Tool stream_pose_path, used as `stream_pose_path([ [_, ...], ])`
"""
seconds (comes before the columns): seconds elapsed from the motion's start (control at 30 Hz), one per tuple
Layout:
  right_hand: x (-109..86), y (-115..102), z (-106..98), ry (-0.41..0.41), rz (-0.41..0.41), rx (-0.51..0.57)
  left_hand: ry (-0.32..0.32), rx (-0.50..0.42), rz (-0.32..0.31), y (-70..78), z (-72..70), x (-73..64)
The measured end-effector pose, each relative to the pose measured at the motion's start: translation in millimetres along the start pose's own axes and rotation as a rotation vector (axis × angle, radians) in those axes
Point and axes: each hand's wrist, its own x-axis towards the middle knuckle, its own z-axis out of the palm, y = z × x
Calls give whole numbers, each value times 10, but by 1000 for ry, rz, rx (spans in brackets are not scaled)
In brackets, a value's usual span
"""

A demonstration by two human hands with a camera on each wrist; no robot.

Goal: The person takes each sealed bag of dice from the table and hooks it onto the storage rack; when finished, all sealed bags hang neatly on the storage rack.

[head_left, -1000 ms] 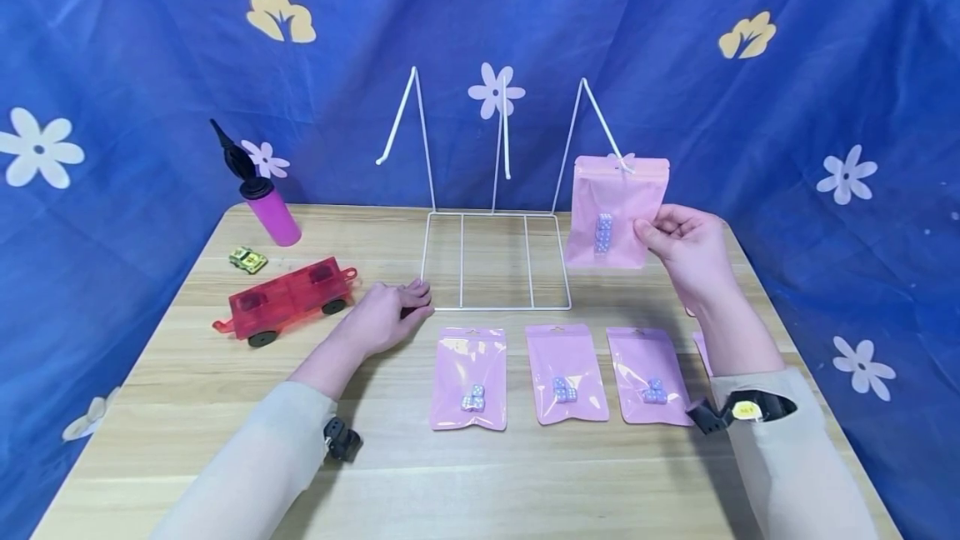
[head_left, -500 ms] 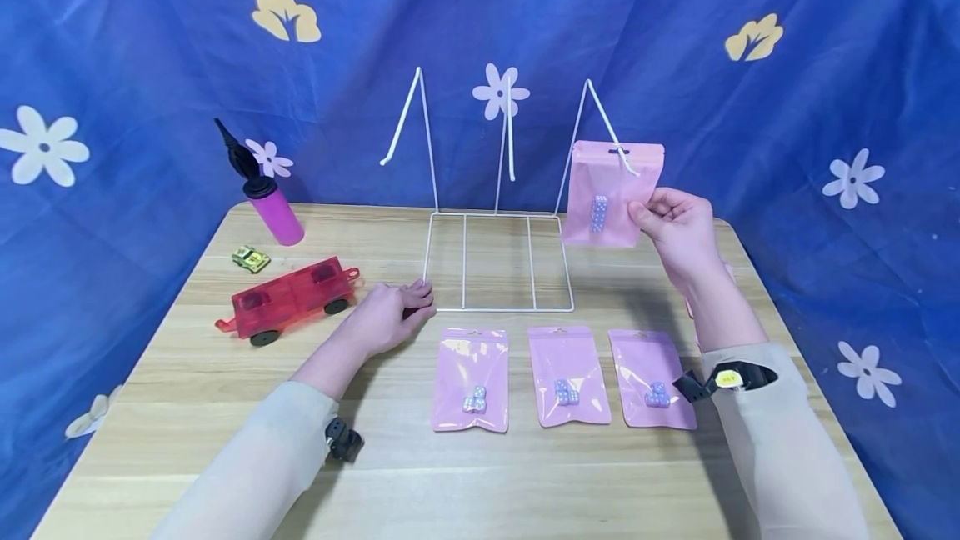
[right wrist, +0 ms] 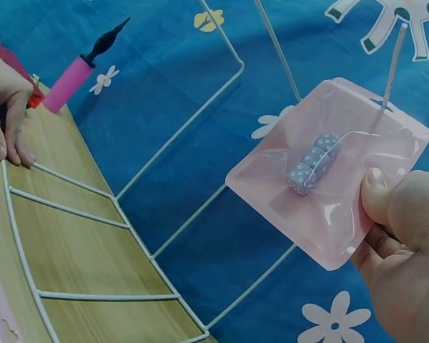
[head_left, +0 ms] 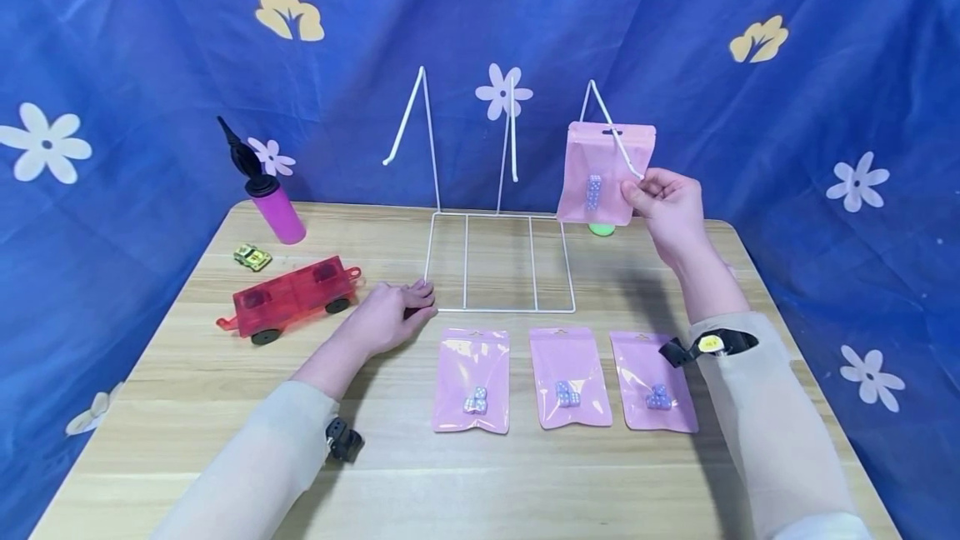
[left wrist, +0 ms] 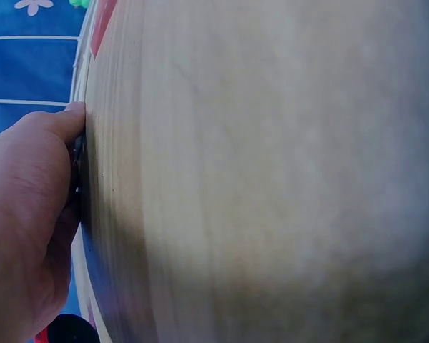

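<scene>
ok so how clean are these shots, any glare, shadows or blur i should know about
Head view: glare on the leftmost flat pouch, a soft shadow beside the right sleeve; left wrist: the tabletop blurs toward the right, darkens at lower right, its edge looking bowed; right wrist: highlights streak the held pouch.

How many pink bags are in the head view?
4 visible: one held bag raised in the right hand, then a left bag, middle bag and right bag in a row on the table. The right forearm may hide more.
</scene>
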Motion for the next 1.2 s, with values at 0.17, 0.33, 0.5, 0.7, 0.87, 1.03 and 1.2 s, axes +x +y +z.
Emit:
stream_pose_path([
  [0.17, 138, 29, 42, 44, 19, -28, -1, 4, 3, -2, 2, -7],
  [0.33, 244, 71, 64, 65, 37, -48, -4, 5, 6, 11, 0, -9],
  [0.5, 331, 106, 83, 74, 62, -60, -5, 6, 5, 20, 4, -9],
  [0.7, 403, 137, 93, 82, 84, -69, -7, 1, 2, 17, 19, -12],
  [0.87, 430, 139, 100, 77, 95, -39, -12, 1, -9, 5, 25, -9],
  [1.03, 451, 119, 78, 78, 89, -76, -1, 2, 1, -8, 18, -7],
  [1.2, 432, 97, -32, 61, 78, -102, 2, 0, 4, -10, 6, -11],
])
